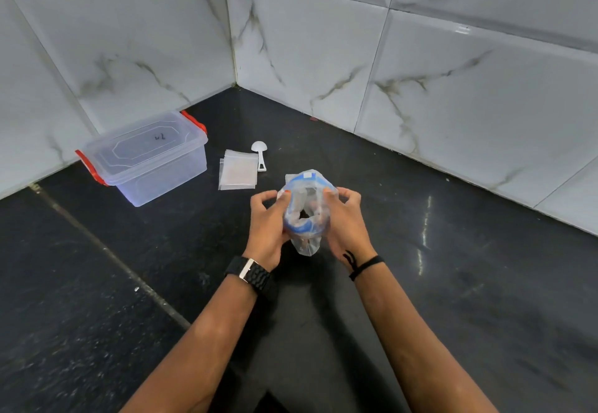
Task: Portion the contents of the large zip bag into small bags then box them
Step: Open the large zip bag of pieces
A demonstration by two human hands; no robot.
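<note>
Holding the large zip bag (305, 210) upright, mouth up toward the camera, long axis vertical, left hand (267, 226) and right hand (344, 221) clamp its rim from either side. Beyond the bag: small bags (238, 169), white scoop (260, 153), lidded clear box (145, 156). Black counter (453, 250), marble-tiled corner.

Clear box (145, 160) with red latches, white scoop (260, 153), blue-banded zip bag (305, 208), black counter (420, 283)

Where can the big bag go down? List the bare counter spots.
Bare: the dark counter right of the right hand up to the wall, and near left, in front of the box. Crowded: beyond the bag, where small bags and scoop lie.
</note>
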